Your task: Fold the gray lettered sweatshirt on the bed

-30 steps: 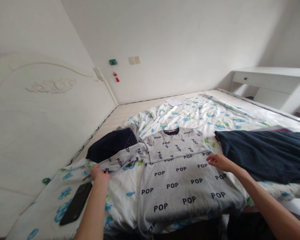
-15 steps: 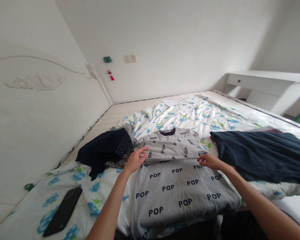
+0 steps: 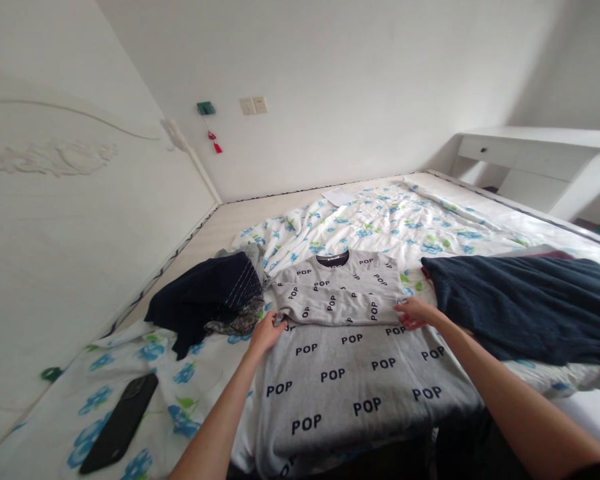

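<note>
On a pale bed (image 3: 235,214), over a white, blue-flowered sheet (image 3: 385,223), a gray, "POP"-printed fabric sweater (image 3: 353,373) lies near center; left hand (image 3: 267,333) and right hand (image 3: 416,312) pinch opposite sides, where level, gentle tension should limit creases.

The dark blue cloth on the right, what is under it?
Dark red fabric and grey fabric show at the far edge of the blue cloth; the rest is covered.
</note>
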### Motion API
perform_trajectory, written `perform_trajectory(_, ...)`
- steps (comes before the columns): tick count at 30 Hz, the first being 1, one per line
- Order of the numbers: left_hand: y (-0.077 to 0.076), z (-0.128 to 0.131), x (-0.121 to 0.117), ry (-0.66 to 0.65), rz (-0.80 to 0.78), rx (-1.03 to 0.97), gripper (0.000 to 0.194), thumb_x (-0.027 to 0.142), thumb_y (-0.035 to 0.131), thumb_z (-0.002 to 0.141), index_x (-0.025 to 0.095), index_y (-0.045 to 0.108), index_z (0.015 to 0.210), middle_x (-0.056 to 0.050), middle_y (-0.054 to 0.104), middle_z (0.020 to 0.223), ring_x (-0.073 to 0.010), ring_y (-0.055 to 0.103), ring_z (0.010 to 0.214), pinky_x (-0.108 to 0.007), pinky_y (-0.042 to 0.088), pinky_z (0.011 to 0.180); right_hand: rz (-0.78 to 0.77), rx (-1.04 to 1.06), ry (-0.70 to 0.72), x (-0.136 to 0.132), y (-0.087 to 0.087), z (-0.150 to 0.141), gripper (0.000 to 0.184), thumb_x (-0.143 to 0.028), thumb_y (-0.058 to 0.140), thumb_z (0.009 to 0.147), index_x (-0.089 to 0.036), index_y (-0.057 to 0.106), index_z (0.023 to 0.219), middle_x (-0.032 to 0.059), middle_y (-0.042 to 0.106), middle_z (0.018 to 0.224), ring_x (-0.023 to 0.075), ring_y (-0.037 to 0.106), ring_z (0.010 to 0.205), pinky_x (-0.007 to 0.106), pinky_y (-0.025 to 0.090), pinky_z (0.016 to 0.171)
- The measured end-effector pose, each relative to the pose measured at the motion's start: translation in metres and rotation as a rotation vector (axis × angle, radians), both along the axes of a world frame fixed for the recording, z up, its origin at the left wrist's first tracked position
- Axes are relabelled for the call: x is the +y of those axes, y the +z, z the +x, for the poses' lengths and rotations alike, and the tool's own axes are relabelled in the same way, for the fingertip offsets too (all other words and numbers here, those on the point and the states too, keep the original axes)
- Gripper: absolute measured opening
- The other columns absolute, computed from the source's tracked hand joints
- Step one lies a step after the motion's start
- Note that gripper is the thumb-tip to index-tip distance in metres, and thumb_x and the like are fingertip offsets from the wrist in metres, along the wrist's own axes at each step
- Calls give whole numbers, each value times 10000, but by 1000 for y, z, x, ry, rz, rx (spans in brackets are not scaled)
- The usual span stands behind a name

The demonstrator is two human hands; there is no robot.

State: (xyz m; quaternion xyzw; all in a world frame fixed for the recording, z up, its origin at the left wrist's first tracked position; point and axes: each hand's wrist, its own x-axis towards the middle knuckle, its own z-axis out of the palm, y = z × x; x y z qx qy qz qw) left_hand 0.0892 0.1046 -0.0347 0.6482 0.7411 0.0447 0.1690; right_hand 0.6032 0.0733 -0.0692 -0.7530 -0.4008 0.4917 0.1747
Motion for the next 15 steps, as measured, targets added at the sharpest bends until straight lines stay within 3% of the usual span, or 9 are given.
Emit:
perform_trajectory(3,-3,0,5,15,5,9,264,440,713,1009,255,698,1197,-90,858,1131,-310,800,1099,-324,498,829,-89,8,52,-1,1,-16,367,-417,947,891,-188,669,822,30,721,653,156,682,542,255,614,510)
perform_trajectory(6,-3,-1,8,24,36,37,162,413,682,1026,264,700,1086,-74,855,1092,-302,798,1057,-315,469,783,-49,43,76,1,7,-21,345,-330,956,875,-189,654,789,29,731,665,138,676,555,199,553,499)
perform_trajectory(8,-2,-4,8,38,61,74,108,370,652,1037,269,690,1045,-61,848,1068,-294,794,1042,-310,452,767,23,121,32,4,14,-12,309,-308,930,897,-193,654,818,18,723,672,130,680,578,193,561,532)
perform_trajectory(11,0,-9,6,58,75,108,56,283,627,1030,271,682,1032,-49,838,1043,-285,790,1038,-309,446,772,196,177,-144,10,22,16,252,-300,883,932,-211,651,891,-26,673,648,124,666,585,203,585,582)
perform_trajectory(15,-3,-11,2,-29,56,150,102,214,596,1021,268,679,1042,-64,831,1058,-297,782,1054,-328,463,816,220,47,-270,12,11,46,252,-292,839,956,-226,610,873,-43,610,583,139,631,546,208,540,531)
